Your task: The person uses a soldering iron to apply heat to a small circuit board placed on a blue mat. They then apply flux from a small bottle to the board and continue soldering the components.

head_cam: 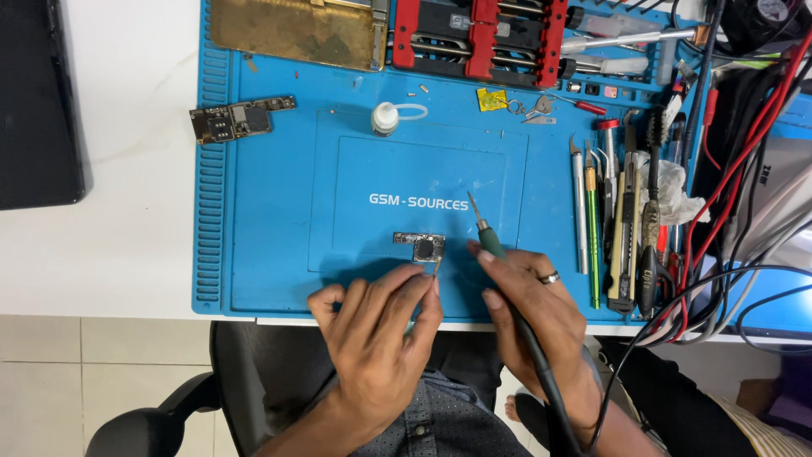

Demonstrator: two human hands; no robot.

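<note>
We are pinching a thin sliver [437,264] in the left hand [376,338] beside the small circuit board [419,245] lying on the blue mat [271,211], while the right hand [533,309] is grasping the soldering iron [489,241], tip raised just right of the board. We are risking the tip brushing our fingertips [433,283], since they are sitting so near.
</note>
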